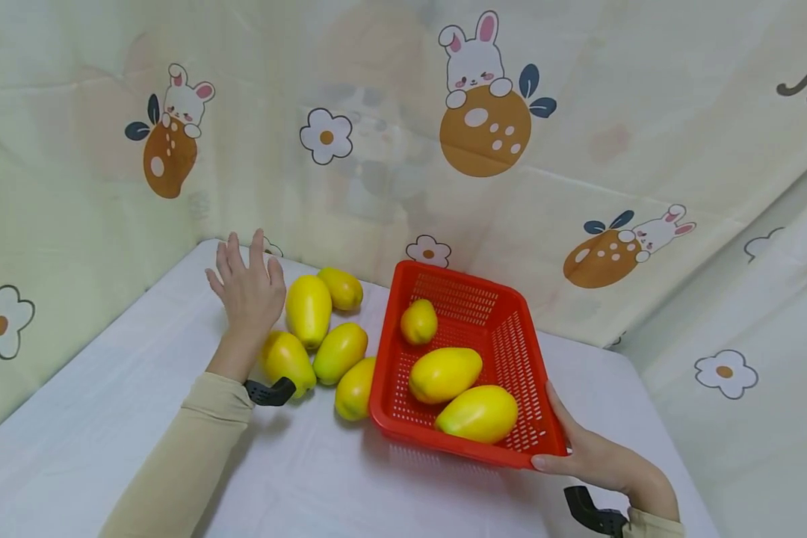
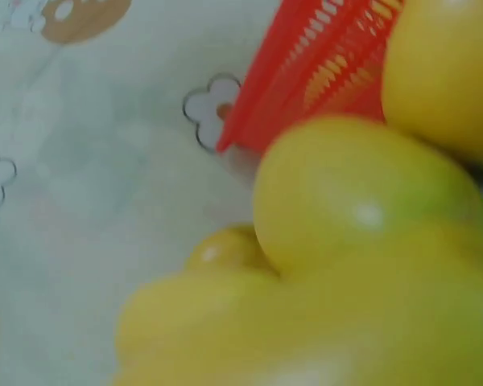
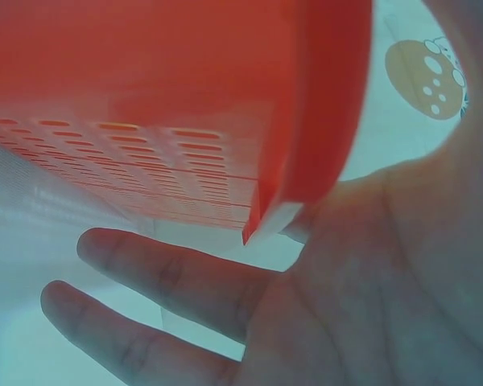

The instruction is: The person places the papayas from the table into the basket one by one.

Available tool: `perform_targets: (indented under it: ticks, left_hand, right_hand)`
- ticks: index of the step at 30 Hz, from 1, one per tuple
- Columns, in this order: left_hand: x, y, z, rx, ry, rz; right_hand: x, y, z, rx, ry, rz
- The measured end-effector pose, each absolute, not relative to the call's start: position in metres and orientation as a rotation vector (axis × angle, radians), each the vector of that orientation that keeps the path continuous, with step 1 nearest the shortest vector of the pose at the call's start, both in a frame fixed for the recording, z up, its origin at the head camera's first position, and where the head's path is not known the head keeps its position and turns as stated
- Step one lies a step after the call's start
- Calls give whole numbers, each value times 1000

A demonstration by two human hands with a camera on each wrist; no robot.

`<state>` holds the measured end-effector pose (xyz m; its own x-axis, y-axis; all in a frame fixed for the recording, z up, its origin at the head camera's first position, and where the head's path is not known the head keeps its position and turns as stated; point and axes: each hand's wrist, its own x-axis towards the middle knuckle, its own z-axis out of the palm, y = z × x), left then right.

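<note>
I have the red basket [image 1: 386, 359] near the back edge of the bench [image 1: 296, 478], three yellow fruits [image 1: 446, 375] inside; my right grip [image 1: 592, 452] clamps its near right corner, probably steadying it; my left grip [image 1: 252, 295], spread apart, hovers beside loose fruits [image 1: 341, 353]

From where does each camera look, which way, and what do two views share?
Head: worn on the head, it faces forward and down to the red perforated plastic basket, the oval yellow fruits, the left hand, the right hand and beige fabric sleeves.
Left wrist: worn on that wrist, it faces fruits up close, the basket beyond; no hand can be made out.
Right wrist: worn there, it looks at the basket's outer wall; palm and fingers show.
Shared: the head and left wrist views both show fruits and basket.
</note>
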<state>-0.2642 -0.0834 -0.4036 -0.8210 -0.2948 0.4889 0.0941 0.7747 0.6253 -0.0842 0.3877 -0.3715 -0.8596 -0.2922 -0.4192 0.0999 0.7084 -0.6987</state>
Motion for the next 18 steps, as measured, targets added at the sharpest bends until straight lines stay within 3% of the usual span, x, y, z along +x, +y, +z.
perform_targets:
  ticks: [11, 18]
  left_hand:
    - [-268, -83, -432, 107, -2948, -804]
    - [-262, -82, -422, -76, -3066, -933]
  right_hand:
    - [-84, 388, -372, -98, 2386, -1032]
    - [-85, 388, -374, -89, 2398, -1026]
